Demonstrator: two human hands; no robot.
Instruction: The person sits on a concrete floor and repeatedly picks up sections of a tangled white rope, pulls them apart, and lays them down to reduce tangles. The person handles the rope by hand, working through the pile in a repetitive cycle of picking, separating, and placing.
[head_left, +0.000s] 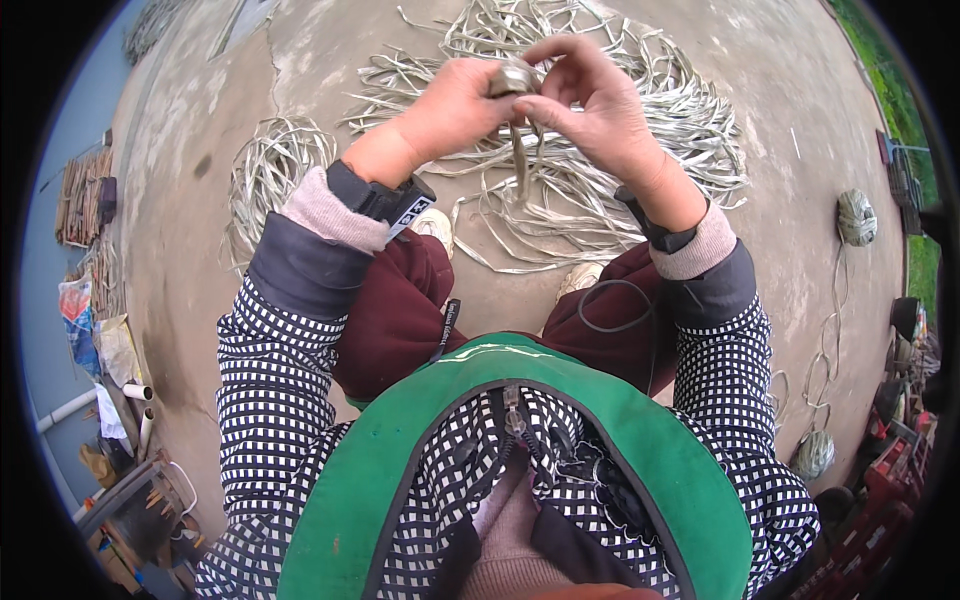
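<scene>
My left hand (465, 101) is closed around a small wound bundle of pale grey-green plastic strip (513, 78) in front of me. Close at its right side is my right hand (592, 101), fingers curled apart and blurred, thumb tip near the bundle; whether it pinches a strand is unclear. A length of strip (520, 161) hangs from the bundle between my hands. Beneath and beyond them, a large loose heap of the same strip (675, 112) spreads over the concrete floor. A smaller looped pile (274, 176) lies to the left.
Wound balls of strip lie on the right, one farther off (857, 217) and one nearer (814, 454), with a loose strand trailing between them. Bundled sticks (84, 196), bags and white pipes (138, 391) line the left wall. Red objects (892, 472) stand at lower right.
</scene>
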